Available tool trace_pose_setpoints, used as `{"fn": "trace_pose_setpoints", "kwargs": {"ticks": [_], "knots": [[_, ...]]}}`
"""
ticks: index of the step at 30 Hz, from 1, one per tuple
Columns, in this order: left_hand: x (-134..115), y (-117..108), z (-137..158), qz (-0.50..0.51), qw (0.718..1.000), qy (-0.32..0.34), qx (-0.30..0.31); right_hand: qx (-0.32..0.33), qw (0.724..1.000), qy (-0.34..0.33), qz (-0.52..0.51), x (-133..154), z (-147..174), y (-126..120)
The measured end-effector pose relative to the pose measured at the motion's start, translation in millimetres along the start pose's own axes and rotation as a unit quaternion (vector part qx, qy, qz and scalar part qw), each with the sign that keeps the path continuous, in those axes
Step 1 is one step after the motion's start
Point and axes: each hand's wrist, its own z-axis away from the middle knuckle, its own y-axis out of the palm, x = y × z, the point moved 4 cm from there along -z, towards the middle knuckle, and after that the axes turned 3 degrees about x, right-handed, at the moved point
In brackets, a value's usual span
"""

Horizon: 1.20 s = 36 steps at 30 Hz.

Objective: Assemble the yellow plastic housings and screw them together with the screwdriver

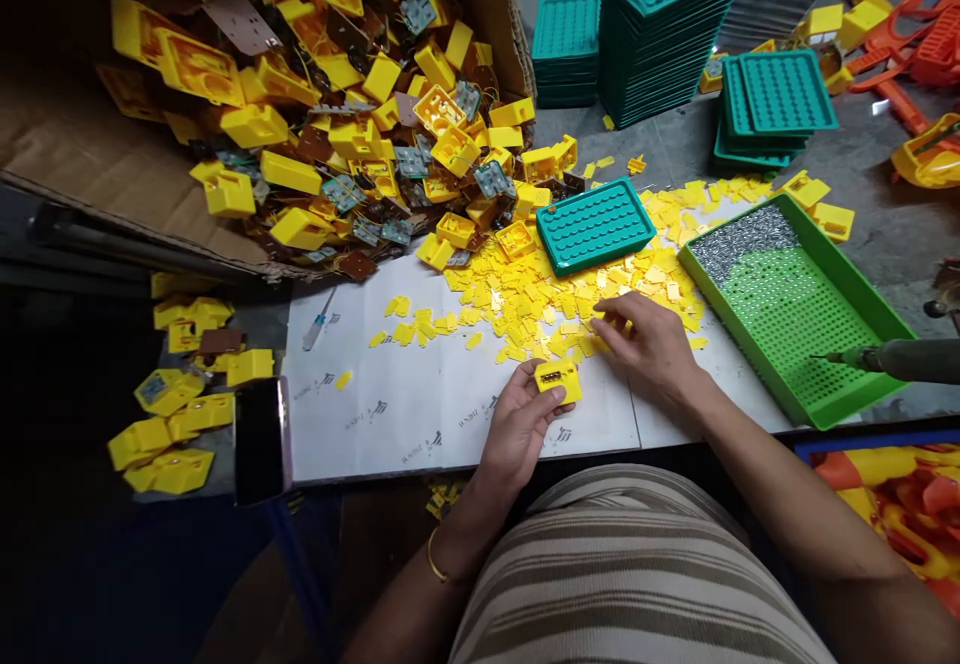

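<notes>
My left hand (523, 418) is closed on a small yellow plastic housing (559, 380), thumb across its face. A dark slot with small metal parts shows in the housing's upper side. To its right, my right hand (646, 340) hovers at the near edge of a spread of flat yellow plastic pieces (517, 294). Its thumb and fingertips come close together; whether a piece sits between them I cannot make out. Just beyond the hands, a teal tray (596, 228) with rows of raised bumps lies on the yellow pieces.
A cardboard box (112, 169) full of yellow housings with wires leans in from the left. On the right are a green perforated tray (817, 319) holding small screws and a power screwdriver (892, 356). Teal tray stacks (667, 44) stand behind. A phone (261, 439) lies left.
</notes>
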Motion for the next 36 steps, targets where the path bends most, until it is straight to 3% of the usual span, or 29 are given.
{"fn": "trace_pose_setpoints", "kwargs": {"ticks": [5,10,12,14,17,19,23,28,32,36], "knots": [[3,5,-2,-0.015,1.0,-0.012,0.013,0.078,0.985,0.026,0.151,-5,-29,16],[1,7,-6,0.005,1.0,-0.016,0.025,0.117,0.981,0.032,0.151,-4,-38,15],[0,8,-9,0.009,0.999,-0.018,0.026,0.086,0.993,0.041,0.074,-6,-36,5],[-1,12,-11,0.011,0.999,-0.012,0.03,0.06,0.992,0.084,-0.076,-10,-29,-5],[1,19,-15,0.015,0.999,0.005,0.047,0.073,0.933,0.172,-0.306,-10,-11,-7],[3,24,-17,0.016,0.998,0.011,0.057,0.075,0.908,0.192,-0.366,-5,0,-6],[7,32,-18,0.01,0.998,0.021,0.065,0.042,0.933,0.166,-0.318,4,14,-5],[10,35,-17,-0.015,0.998,0.041,0.054,0.057,0.964,0.131,-0.225,5,16,-3],[12,31,-21,-0.044,0.997,0.057,0.038,0.05,0.987,0.057,-0.145,16,16,-2],[15,29,-26,-0.045,0.998,0.028,0.031,-0.029,0.991,-0.011,-0.132,19,45,-24]]}}
